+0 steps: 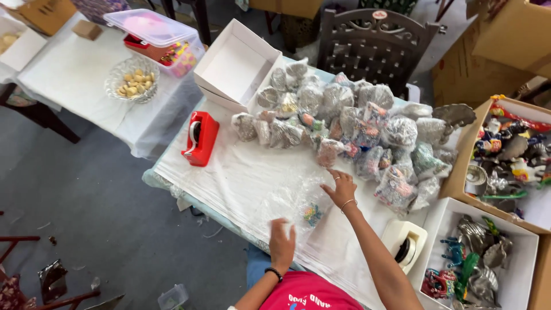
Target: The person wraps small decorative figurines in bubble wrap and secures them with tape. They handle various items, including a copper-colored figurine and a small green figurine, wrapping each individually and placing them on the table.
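Many wrapped bundles [344,123] were piled at table [229,172] far edge. Toy [311,214] lay on wrap sheet [287,198], unwrapped. Left hand [282,244], right hand [341,188] were pressed flat on sheet, fingers spread, nothing gripped. Unwrapped toys remained in boxes [519,287] at right edge.

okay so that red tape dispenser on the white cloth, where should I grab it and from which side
Grip the red tape dispenser across its two long flat sides, around the middle of the body, coming down from above. It sits on the cloth-covered table with open cloth on both sides, so fingers likely fit there. Avoid the end near the wrapped bundles, where the cutter probably sits; the picture cannot confirm that.
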